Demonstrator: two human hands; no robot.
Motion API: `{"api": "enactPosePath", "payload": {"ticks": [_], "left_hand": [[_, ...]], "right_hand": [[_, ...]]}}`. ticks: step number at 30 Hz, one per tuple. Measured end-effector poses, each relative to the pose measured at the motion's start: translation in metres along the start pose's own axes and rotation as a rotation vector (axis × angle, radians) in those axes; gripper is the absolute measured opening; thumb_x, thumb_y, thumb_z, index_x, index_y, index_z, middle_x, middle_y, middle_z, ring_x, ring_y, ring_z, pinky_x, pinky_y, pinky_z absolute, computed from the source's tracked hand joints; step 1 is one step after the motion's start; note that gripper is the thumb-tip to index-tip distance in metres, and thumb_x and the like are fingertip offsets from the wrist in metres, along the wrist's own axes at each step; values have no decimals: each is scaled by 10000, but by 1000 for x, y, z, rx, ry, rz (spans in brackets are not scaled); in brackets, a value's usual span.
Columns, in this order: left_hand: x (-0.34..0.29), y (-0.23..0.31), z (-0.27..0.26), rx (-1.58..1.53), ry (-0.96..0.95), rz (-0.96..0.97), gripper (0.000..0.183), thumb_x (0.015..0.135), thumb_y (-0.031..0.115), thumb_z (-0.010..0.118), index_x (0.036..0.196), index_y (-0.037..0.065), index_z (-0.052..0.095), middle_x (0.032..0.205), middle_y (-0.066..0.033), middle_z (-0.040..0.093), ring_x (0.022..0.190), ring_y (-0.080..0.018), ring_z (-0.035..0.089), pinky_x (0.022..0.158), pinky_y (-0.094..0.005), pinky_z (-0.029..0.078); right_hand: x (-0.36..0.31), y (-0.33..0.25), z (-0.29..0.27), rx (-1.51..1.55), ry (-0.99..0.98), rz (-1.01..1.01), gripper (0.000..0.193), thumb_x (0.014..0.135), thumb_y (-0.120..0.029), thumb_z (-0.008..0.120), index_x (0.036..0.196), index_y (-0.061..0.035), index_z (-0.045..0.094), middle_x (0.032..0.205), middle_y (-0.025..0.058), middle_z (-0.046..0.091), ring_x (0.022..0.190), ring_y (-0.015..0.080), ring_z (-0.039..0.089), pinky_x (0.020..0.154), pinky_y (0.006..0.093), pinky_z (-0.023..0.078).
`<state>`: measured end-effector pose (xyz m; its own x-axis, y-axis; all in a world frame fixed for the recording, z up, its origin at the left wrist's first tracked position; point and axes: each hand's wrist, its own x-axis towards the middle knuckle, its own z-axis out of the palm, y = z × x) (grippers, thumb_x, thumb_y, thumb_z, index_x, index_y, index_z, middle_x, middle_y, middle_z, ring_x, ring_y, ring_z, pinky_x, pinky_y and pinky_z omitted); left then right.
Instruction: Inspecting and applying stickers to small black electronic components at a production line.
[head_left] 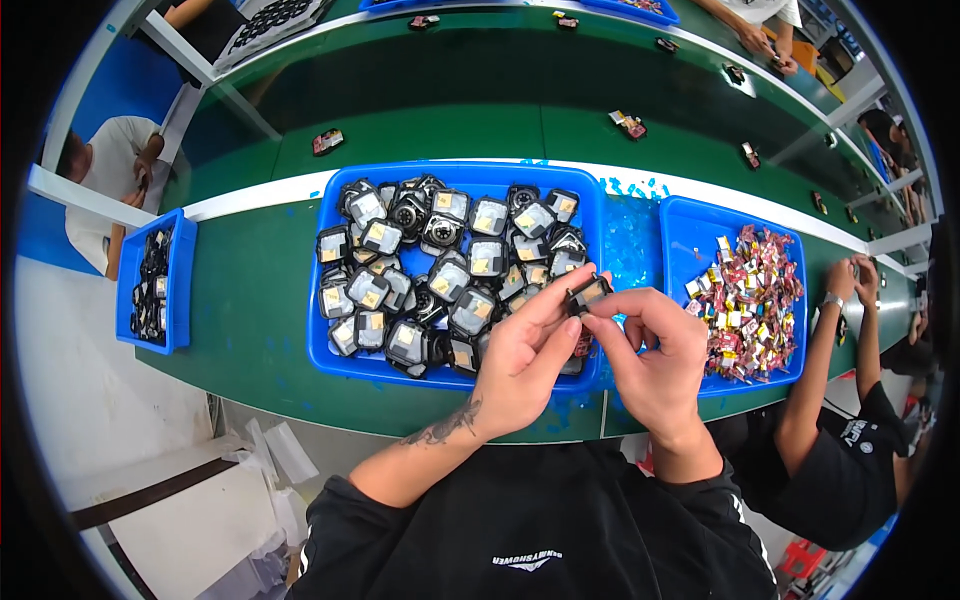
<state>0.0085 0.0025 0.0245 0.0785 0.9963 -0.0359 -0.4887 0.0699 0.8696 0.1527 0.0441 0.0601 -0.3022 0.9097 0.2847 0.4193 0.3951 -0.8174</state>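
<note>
Left hand [520,362] pinching a small black module [588,292] by its edges, above the near right corner of the blue tray [322,362] of like modules. Right hand [655,355] gripping the module's right side with fingertips. Probably light, stiff, fragile on its shiny face; best held at the rim.

Both hands raised together at centre, left hand [520,360] & right hand [655,360] w/ fingertips pinched, nearly touching.
</note>
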Motion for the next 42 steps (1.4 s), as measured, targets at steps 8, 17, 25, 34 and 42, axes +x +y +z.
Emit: {"api": "enactPosePath", "payload": {"ticks": [8, 17, 25, 34, 42], "left_hand": [[-2, -2, -1, 17, -49, 0, 495, 986, -13, 423, 1459, -86, 295, 1405, -185, 484, 1273, -203, 495, 1081, -339, 381], [-2, -7, -2, -28, -66, 44, 500, 983, -12, 424, 1458, -94, 290, 1418, -200, 470, 1295, -225, 481, 1095, -348, 362], [-6, -8, -6, 71, -101, 57, 490, 1005, -8, 399, 1484, -32, 298, 1407, -117, 487, 1240, -141, 489, 1037, -278, 389], [-14, -9, -10, 4, -79, 51, 472, 1018, 26, 400, 1474, -45, 304, 1403, -119, 502, 1224, -141, 514, 1017, -272, 412], [-6, 5, 5, -122, 87, 45, 481, 991, 0, 432, 1447, -77, 299, 1419, -220, 460, 1273, -275, 511, 1063, -390, 434]], "right_hand": [[5, -1, -2, 7, -38, 35, 103, 752, 30, 736, 837, -23, 710, 720, 61, 650, 487, 116, 473, 460, 265, 376], [2, 0, -1, 60, -15, 79, 112, 752, 18, 740, 852, -24, 716, 718, 57, 648, 510, 108, 476, 475, 261, 382], [4, 5, -1, 1, -79, 72, 78, 724, 5, 740, 764, -25, 681, 715, 24, 636, 581, 85, 455, 543, 242, 358], [3, 9, 1, 126, -50, 4, 254, 676, 9, 775, 774, -36, 545, 760, 35, 558, 708, 113, 489, 678, 263, 414], [-14, 3, -2, -91, -40, -310, 365, 701, 44, 767, 1038, 3, 632, 877, 125, 641, 767, 277, 636, 677, 341, 511]]}}
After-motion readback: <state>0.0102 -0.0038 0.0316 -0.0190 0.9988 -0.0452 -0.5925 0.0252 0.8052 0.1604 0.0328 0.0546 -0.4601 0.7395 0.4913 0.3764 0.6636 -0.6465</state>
